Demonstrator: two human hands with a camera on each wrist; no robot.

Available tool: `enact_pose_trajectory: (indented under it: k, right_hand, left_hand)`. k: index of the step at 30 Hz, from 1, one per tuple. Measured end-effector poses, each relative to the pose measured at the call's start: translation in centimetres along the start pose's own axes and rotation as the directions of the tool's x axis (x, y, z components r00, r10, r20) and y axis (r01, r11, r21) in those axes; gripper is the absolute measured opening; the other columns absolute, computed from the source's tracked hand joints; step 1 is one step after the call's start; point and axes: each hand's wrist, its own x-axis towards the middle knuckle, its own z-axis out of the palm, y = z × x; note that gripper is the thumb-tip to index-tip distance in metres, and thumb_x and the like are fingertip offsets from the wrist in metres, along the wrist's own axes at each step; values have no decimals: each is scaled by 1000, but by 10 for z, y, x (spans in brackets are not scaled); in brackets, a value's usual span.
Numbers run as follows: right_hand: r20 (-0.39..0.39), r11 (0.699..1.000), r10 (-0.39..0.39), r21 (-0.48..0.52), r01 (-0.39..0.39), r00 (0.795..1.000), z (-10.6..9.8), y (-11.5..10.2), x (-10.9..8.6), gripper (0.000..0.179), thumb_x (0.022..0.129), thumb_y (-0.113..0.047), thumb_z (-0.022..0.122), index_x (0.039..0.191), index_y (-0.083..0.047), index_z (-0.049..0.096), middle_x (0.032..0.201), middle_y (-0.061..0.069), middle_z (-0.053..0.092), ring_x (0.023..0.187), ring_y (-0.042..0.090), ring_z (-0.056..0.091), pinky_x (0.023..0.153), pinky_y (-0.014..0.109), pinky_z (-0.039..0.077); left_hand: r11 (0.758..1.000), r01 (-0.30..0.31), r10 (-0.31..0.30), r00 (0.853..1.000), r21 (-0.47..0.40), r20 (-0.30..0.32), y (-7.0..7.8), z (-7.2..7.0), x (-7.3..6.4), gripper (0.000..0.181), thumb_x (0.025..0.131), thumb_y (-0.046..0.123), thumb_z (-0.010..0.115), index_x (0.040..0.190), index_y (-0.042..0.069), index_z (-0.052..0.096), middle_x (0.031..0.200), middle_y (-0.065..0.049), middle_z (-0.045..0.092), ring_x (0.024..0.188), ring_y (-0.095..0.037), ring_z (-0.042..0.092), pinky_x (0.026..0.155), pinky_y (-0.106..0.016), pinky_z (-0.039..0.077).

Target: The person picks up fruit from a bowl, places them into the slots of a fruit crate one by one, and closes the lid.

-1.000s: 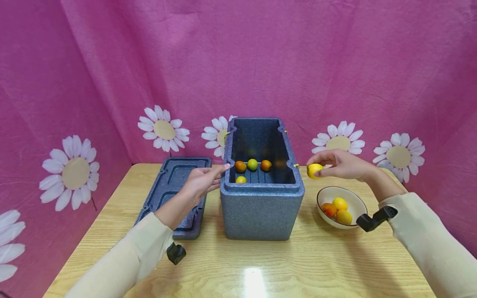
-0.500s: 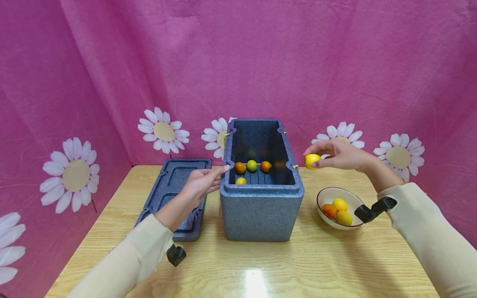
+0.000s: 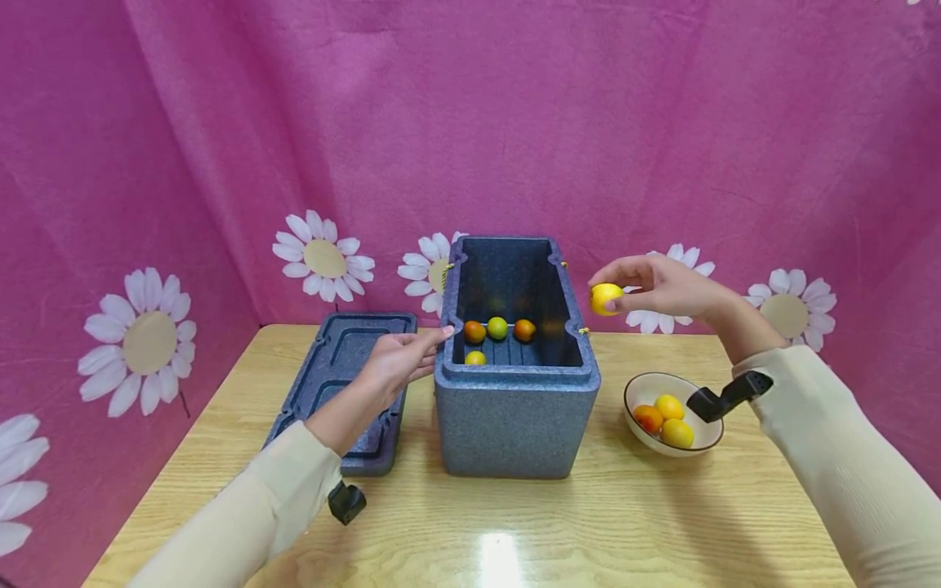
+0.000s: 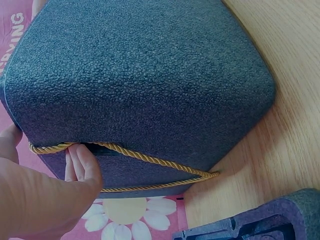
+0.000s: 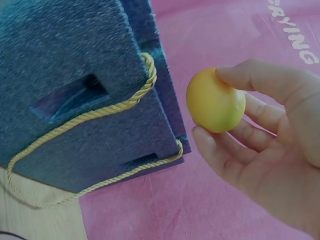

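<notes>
And here is the yellow fruit (image 3: 606, 299), up in the air just right of the box (image 3: 518, 425), near its right rim and outside it. It is nearly round, a shade longer sideways in the head view, though which way its long axis truly points is hard to call. The right hand (image 3: 665, 290) has it pinched between thumb and fingertips, the gap no wider than the fruit itself!

Over on the box's left side, the left hand (image 3: 397, 363) holds nothing up: thumb resting on the rim, fairly straight fingers touching the outer wall by the gold rope (image 4: 155, 163). The box's own long side runs away from the person, mouth upward, four fruits (image 3: 497, 328) showing on its floor. Left of the box lies the lid (image 3: 345, 343); right of it sits the bowl (image 3: 680, 387), three fruits (image 3: 670, 407) inside
</notes>
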Motion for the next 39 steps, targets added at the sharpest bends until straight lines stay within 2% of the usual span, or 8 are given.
enact_pose_trajectory:
  k: [4, 10, 14, 21, 24, 29, 33, 39]
  right_hand:
    - [-23, 996, 23, 82, -21, 999, -2, -5, 5, 34, 90, -7, 65, 121, 4, 57, 98, -11, 70, 90, 8, 65, 84, 17, 57]
    - [-47, 990, 66, 124, -59, 997, -3, -11, 13, 30, 91, -11, 65, 121, -9, 61, 103, -10, 71, 96, 11, 66, 86, 19, 57]
    - [-55, 984, 59, 169, -49, 997, -3, -14, 21, 28, 92, -11, 62, 120, -12, 62, 105, -12, 71, 98, 10, 65, 88, 18, 56]
    - [-47, 955, 34, 296, -19, 998, -7, -16, 35, 27, 93, -7, 59, 119, -13, 63, 102, -10, 71, 94, 9, 64, 89, 17, 55]
    - [-29, 952, 38, 304, -27, 999, -11, -17, 42, 27, 93, -8, 59, 120, -15, 63, 102, -10, 71, 94, 9, 64, 90, 17, 54]
    - [45, 954, 72, 289, -82, 996, -16, -22, 55, 28, 94, -9, 57, 120, -18, 63, 106, -9, 70, 98, 11, 63, 92, 17, 53]
    - [96, 955, 112, 265, -134, 989, -17, -30, 68, 30, 94, -10, 58, 124, -13, 61, 104, -6, 69, 99, 13, 61, 93, 18, 53]
    - [120, 955, 151, 237, -176, 981, -12, -41, 88, 37, 94, -9, 57, 130, -3, 54, 103, -4, 68, 97, 14, 60, 93, 21, 54]
  left_hand:
    - [1000, 8, -8, 1000, 4, -4, 1, 0, -1, 70, 86, 42, 70, 136, -1, 47, 140, -18, 54, 127, -25, 56, 105, -36, 50]
    - [1000, 23, -23, 1000, 9, -12, 2, 0, -2, 70, 85, 43, 70, 135, 0, 48, 141, -18, 53, 126, -25, 57, 105, -36, 50]
    - [1000, 19, -19, 1000, 4, -7, 1, 0, -1, 69, 86, 42, 69, 136, 0, 47, 142, -18, 52, 126, -25, 57, 104, -36, 50]
    - [1000, 12, -12, 1000, 0, 1, 1, 0, 0, 69, 86, 42, 69, 136, -1, 47, 142, -18, 52, 127, -25, 56, 106, -37, 49]
    - [1000, 9, -9, 1000, 0, 3, 1, 0, 0, 70, 86, 42, 69, 136, -1, 47, 142, -18, 52, 128, -26, 56, 107, -38, 48]
    - [1000, 14, -14, 1000, 5, -1, 1, 0, 0, 71, 86, 43, 69, 137, -1, 46, 142, -18, 52, 127, -25, 56, 107, -38, 48]
    - [1000, 16, -16, 1000, 7, -6, 1, 0, -1, 73, 85, 43, 70, 138, -1, 46, 141, -19, 53, 127, -25, 57, 106, -37, 49]
    - [1000, 18, -18, 1000, 7, 0, 2, 0, -1, 75, 85, 43, 70, 140, -1, 43, 142, -19, 52, 128, -26, 56, 107, -38, 48]
